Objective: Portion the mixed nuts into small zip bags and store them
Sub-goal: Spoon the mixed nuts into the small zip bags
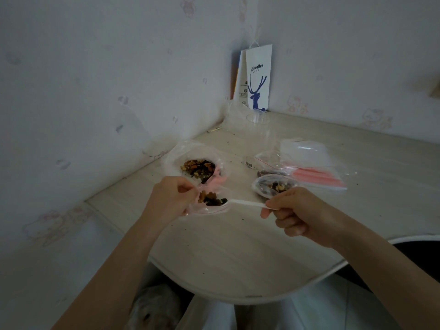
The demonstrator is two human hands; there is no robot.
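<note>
Spoonful of mixed nuts (210, 198) sat at the mouth of the small zip bag (214, 210), which the left hand (171, 198) pinched open at its edge. Right hand (292, 210) gripped the handle end of the white spoon (247, 203), fingers curled round it. Bulk bag (197, 166) lay just beyond the left hand, filled bags (273, 186) just beyond the right. Step: filling. Next, likely: tip the spoon and withdraw it without spilling.

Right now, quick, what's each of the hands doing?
Left hand: pinches the small zip bag at its mouth.
Right hand: grips the white spoon, loaded with nuts, at the bag.
</note>
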